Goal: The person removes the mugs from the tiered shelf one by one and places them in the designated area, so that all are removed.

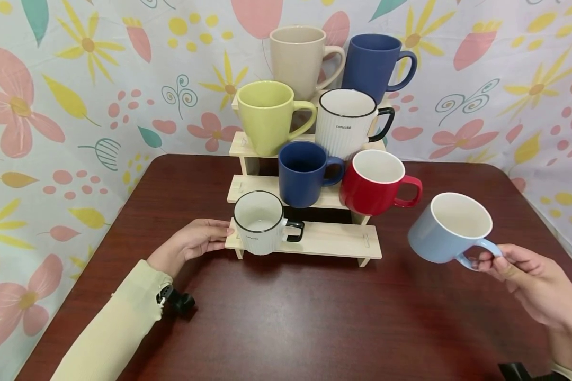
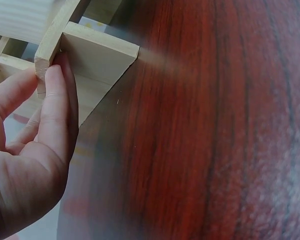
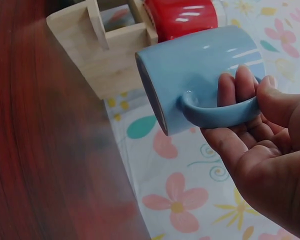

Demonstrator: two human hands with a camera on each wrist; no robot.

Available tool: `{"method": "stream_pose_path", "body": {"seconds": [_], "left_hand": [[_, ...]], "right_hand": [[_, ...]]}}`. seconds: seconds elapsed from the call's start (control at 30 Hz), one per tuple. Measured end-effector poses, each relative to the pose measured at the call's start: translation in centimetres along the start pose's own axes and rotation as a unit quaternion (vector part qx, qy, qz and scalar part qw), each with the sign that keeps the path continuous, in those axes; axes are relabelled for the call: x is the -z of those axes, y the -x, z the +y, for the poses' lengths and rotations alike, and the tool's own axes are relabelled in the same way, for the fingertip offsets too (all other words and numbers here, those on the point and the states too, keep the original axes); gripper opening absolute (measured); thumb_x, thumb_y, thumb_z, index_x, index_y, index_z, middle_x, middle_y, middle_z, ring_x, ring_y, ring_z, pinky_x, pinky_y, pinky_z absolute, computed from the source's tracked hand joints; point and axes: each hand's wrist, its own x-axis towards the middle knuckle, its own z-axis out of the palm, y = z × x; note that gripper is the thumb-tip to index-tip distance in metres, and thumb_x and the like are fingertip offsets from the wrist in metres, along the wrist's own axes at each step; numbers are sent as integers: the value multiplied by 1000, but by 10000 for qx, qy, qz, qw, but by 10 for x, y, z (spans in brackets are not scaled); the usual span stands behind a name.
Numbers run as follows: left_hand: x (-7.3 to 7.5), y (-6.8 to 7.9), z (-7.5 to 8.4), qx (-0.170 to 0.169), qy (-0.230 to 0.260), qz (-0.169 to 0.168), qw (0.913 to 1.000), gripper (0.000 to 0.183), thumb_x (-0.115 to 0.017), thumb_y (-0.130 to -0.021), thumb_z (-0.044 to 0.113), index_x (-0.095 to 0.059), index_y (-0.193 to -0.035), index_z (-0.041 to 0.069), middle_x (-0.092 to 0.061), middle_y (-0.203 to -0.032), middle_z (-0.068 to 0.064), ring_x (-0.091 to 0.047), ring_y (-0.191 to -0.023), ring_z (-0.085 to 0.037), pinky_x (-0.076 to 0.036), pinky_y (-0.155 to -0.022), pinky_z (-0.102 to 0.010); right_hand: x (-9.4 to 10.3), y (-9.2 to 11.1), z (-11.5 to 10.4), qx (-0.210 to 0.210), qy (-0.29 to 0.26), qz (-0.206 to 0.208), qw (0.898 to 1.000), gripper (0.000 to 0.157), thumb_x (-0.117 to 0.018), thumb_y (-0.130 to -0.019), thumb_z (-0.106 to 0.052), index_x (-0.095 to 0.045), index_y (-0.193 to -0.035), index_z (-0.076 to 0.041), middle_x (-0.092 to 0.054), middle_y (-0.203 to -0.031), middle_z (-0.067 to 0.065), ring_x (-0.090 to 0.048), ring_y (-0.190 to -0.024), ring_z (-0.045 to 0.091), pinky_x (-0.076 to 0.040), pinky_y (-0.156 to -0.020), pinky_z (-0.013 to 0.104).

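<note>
Right hand [image 1: 536, 283] pinches the handle [image 3: 220, 116] of the light-blue mug [image 1: 434, 238] beside it, likely fragile and safest held there; left hand [image 1: 195, 241] pinches the wooden riser [image 1: 326, 237].

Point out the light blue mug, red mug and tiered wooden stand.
Light blue mug [image 1: 435, 241]: head view, outer wall.
Red mug [image 1: 371, 192]: head view, outer wall.
Tiered wooden stand [image 1: 333, 238]: head view, bottom step.

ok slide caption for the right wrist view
Right hand gripping a light blue mug by its handle, with a red mug and wooden stand beyond.
</note>
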Motion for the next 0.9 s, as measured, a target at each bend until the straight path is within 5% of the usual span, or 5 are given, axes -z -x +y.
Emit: {"method": "stream_pose_path", "body": {"seconds": [0.23, 0.5, 0.9], "left_hand": [[1, 0, -1, -16, 21, 1, 10000, 54, -52, -102, 3, -34, -147, -19, -74, -89, 11, -71, -85, -2, -59, -79, -16], [1, 0, 1, -6, -17, -37, 10000, 55, -53, -102, 4, -33, -148, -20, -74, -90, 11, -71, -86, -1, -59, -81, -16], [-1, 2, 3, 14, -32, -41, 10000, 56, -53, -102, 5, -33, -148, -19, -75, -89, 11, -71, -85, -1, -59, -80, -16]], "right_hand": [[7, -1, 6, -87, -58, 949, 9954, 45, -26, -102, 20, -66, -118, 7, -75, -112, 8, -74, -104, 11, -57, -91, 17], [18, -6, 13, 386, -755, 918, 9922, 41, -24, -103, 17, -62, -118, 13, -73, -114, 17, -73, -107, 20, -57, -95, 21], [41, -8, 19, 374, -703, 1274, 9887, 40, -27, -103, 15, -64, -116, 12, -75, -111, 15, -73, -106, 19, -55, -94, 19]]}}
